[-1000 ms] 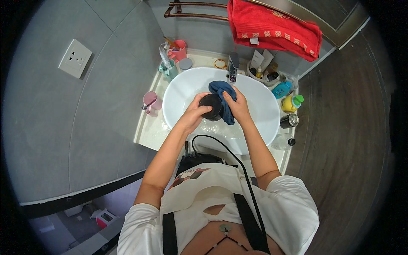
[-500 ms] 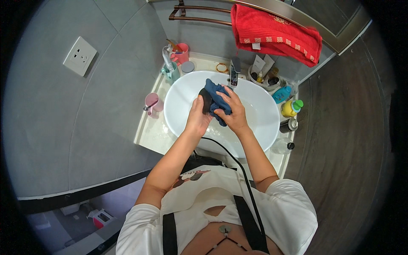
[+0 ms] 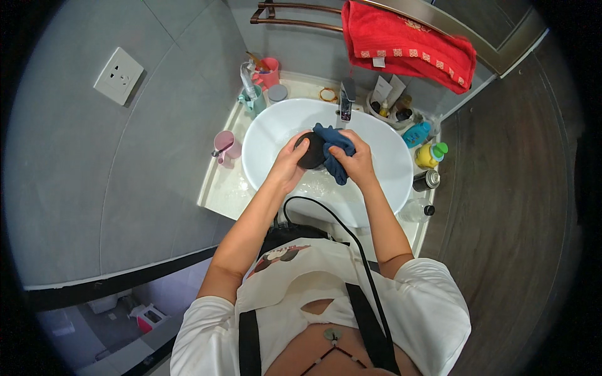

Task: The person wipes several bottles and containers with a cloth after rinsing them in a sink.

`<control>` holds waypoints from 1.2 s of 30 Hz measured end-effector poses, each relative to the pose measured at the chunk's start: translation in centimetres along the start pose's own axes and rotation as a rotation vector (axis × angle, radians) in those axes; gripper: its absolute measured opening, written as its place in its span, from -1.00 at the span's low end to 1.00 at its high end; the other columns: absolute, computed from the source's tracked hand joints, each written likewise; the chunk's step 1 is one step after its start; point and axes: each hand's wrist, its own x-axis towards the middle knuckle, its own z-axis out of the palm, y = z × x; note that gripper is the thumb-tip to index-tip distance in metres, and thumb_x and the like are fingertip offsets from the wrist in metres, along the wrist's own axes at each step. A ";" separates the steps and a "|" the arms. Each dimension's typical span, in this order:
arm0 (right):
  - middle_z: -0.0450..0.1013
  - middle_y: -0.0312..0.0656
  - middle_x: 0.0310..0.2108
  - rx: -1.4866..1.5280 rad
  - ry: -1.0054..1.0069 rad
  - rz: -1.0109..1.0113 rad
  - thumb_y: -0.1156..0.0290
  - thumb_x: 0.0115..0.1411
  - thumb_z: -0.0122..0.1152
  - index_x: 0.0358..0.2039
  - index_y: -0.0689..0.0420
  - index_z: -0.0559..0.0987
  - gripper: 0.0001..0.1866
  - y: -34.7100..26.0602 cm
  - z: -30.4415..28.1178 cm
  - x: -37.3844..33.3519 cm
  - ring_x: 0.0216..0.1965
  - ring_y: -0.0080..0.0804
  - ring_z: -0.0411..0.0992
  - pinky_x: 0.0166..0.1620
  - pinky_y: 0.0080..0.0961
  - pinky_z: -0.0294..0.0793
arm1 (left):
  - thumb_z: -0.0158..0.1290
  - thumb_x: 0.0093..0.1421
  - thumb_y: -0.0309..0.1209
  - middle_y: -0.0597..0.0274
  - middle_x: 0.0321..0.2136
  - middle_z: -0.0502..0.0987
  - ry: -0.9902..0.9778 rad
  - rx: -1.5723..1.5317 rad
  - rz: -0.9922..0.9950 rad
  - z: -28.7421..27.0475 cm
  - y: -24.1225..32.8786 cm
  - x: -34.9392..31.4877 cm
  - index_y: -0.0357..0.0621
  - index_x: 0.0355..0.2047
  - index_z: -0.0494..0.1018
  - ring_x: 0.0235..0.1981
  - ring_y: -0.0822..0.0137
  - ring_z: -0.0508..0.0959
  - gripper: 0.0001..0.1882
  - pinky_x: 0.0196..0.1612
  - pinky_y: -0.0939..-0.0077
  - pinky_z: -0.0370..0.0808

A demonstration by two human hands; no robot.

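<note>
Over the white oval washbasin [image 3: 263, 178], my left hand [image 3: 289, 164] grips a round black object [image 3: 310, 150], its thumb lying across the top. What kind of thing this is, I cannot make out. A crumpled dark blue cloth [image 3: 338, 150] is bunched in my right hand [image 3: 359, 160], pressed against the black object's right side. Just behind both hands stands the metal faucet [image 3: 347, 100], above the basin's far rim. Water glistens in the basin beneath my hands.
Along the counter's left side stand a pink cup [image 3: 227, 147], a green cup [image 3: 253, 101] and a coral cup [image 3: 268, 72]. Several bottles, among them a yellow one [image 3: 429, 155], line the right edge. A red towel [image 3: 407, 47] hangs above. A black cable [image 3: 351, 235] crosses my front.
The blue cloth has shifted right with my right hand, so more of the black object's face shows. My left hand has moved slightly left and down.
</note>
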 end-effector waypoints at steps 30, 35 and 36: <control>0.39 -0.04 -0.14 -0.095 0.009 -0.028 0.43 -0.05 0.26 -0.24 0.28 0.50 -0.67 2.7 0.4 -1.3 -0.15 -0.21 0.38 -0.07 -0.46 0.33 | 0.15 -0.21 -0.65 0.20 -0.30 0.46 0.264 1.107 0.661 0.2 -2.1 -0.5 -0.17 -0.18 0.38 -0.33 0.39 0.47 -0.51 -0.24 0.56 0.39; 0.39 -0.07 -0.14 -0.005 -0.032 0.096 0.41 -0.01 0.22 -0.23 0.30 0.49 -0.67 3.5 -0.4 -2.0 -0.15 -0.30 0.38 -0.09 -0.52 0.33 | 0.15 -0.18 -0.67 0.26 -0.27 0.44 0.174 0.898 0.642 -0.2 -2.2 -0.5 -0.17 -0.15 0.35 -0.31 0.44 0.45 -0.49 -0.23 0.58 0.39; 0.39 -0.07 -0.14 -0.030 -0.050 0.114 0.40 0.00 0.21 -0.22 0.31 0.49 -0.67 3.7 -0.5 -2.1 -0.15 -0.32 0.38 -0.09 -0.53 0.33 | 0.15 -0.19 -0.67 0.25 -0.25 0.42 0.157 0.896 0.643 0.2 -1.7 -0.7 -0.18 -0.14 0.35 -0.29 0.43 0.45 -0.49 -0.21 0.58 0.39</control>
